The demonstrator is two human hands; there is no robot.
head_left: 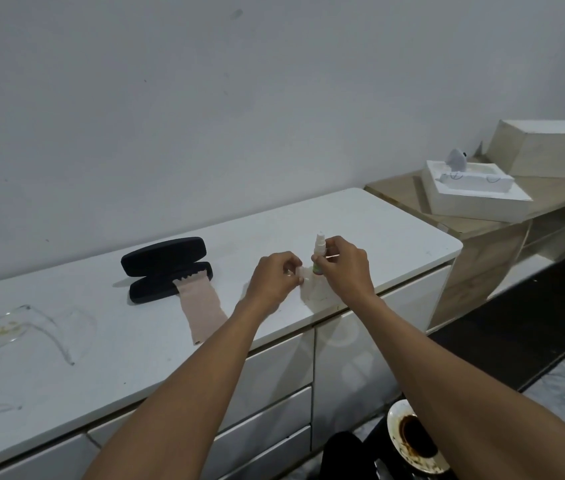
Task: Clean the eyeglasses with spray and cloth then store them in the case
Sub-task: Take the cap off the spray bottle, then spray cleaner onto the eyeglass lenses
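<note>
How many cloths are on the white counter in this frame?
2. A beige cloth hangs out of the open black case toward the counter edge; a white cloth lies under the spray bottle between both hands. More may be hidden.

A home room: white drawer cabinet (274, 368) against a plain wall, used plate (409, 441) on tiled floor

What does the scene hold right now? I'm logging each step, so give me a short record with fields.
surface: white cabinet top
eyeglasses: clear frame, lying far left, untouched
case: black case, open, lid up
cloth: beige cloth, one end in the case, the rest trailing toward the front edge
spray: small spray bottle, upright
right hand: right hand, grip on the bottle
left hand: left hand, pinching something small and white, unclear what
</note>
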